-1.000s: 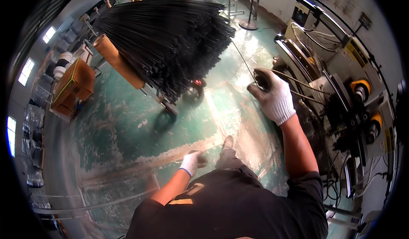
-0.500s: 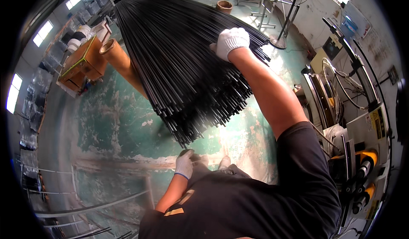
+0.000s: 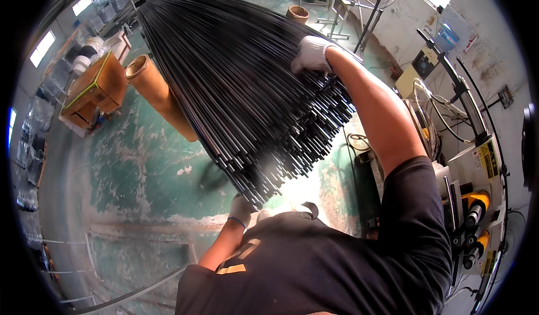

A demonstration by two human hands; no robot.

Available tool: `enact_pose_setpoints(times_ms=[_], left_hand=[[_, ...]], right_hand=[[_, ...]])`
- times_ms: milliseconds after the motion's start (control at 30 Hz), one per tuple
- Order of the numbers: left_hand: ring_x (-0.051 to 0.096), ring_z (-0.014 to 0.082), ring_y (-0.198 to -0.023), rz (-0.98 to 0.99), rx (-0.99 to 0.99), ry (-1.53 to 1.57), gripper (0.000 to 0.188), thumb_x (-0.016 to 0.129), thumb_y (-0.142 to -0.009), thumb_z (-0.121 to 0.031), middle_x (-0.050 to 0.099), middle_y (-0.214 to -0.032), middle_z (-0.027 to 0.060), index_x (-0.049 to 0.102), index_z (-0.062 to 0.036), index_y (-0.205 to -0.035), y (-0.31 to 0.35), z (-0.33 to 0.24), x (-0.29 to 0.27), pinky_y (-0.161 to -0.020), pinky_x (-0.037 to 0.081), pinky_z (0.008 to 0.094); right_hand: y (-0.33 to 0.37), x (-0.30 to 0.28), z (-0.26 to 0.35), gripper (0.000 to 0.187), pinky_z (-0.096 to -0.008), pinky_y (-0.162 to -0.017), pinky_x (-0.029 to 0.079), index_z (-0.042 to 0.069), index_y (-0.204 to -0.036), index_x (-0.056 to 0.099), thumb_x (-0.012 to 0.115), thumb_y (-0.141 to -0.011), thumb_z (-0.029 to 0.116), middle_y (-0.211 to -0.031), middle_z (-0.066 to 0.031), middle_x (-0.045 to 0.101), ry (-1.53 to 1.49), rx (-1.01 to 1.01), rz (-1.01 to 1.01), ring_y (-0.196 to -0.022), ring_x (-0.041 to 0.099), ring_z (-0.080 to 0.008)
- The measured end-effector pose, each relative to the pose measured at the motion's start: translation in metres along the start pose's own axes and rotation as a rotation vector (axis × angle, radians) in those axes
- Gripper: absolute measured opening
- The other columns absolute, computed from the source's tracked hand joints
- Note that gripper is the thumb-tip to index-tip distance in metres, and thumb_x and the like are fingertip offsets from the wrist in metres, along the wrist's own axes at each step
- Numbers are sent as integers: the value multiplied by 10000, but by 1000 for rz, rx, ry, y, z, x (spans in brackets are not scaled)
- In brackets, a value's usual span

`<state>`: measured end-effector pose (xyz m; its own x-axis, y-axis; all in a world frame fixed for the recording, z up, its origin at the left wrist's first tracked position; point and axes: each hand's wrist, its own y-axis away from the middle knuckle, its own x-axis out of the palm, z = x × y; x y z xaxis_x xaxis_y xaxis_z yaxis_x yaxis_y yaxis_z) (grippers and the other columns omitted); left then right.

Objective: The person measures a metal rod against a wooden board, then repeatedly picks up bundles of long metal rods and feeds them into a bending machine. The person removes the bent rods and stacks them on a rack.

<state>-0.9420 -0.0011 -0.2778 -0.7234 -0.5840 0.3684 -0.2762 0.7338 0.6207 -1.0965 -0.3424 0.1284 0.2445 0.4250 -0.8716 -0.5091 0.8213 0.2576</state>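
At ten o'clock, nearest us, our gloved left hand [image 3: 240,207] is at the near ends of the black rods [image 3: 236,85], which stretch away toward eleven; we cannot tell whether it grips. At twelve, our right hand [image 3: 312,55] curls over the rods, its hold unclear. Farther, toward ten, stands a brown desk [image 3: 106,87].

from head height, one wide fisheye view looks down and forward over the shirt [image 3: 320,261], close at the lower edge, to the rods [image 3: 236,85] ahead and the wall [image 3: 409,31] beyond.
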Motion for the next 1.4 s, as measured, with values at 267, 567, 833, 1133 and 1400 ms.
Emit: enact_pose_setpoints(times_ms=[267, 567, 833, 1133, 1400], left_hand=[[711, 334, -781, -61, -68, 23, 196, 600, -969, -94, 696, -938, 198, 661, 34, -1105, -7, 15, -62, -680, 624, 414], [713, 342, -781, -206, -56, 299, 138, 589, -996, -141, 699, -880, 159, 644, -34, -1065, -12, -36, -94, -719, 628, 489], [672, 282, -822, -222, 401, 406, 181, 649, -1009, -250, 683, -889, 103, 659, -83, -1079, 32, -191, -66, -774, 552, 428], [712, 267, -873, 526, 453, 48, 262, 510, -1119, -244, 703, -969, 114, 655, -30, -1163, 151, -262, 99, -775, 610, 380], [725, 375, -970, 702, -2, 171, 493, 511, -1095, -477, 719, -993, 164, 671, -10, -1107, 124, -195, 225, -918, 617, 542]], right_hand=[[-36, 15, -31, 288, -309, -839, 604, -30, -1099, 770, 810, -892, 168, -1107, -142, 795, -288, -180, 124, -895, 748, -130], [-30, 18, -26, 272, -318, -548, 549, -10, -782, 664, 705, -979, 173, -792, -98, 717, -454, -126, 109, -633, 681, -174], [84, 29, -32, 548, -384, -514, 486, -22, -778, 657, 619, -1054, 450, -605, -56, 609, 1, 33, -36, -463, 528, -131], [385, 72, -90, 307, -505, -723, 524, 51, -969, 663, 812, -848, 290, -792, -226, 673, 226, 411, -260, -801, 675, -451], [629, 137, -140, 454, -473, -588, 450, 48, -753, 575, 869, -698, 389, -664, -184, 585, 449, 774, -719, -651, 615, -411]])
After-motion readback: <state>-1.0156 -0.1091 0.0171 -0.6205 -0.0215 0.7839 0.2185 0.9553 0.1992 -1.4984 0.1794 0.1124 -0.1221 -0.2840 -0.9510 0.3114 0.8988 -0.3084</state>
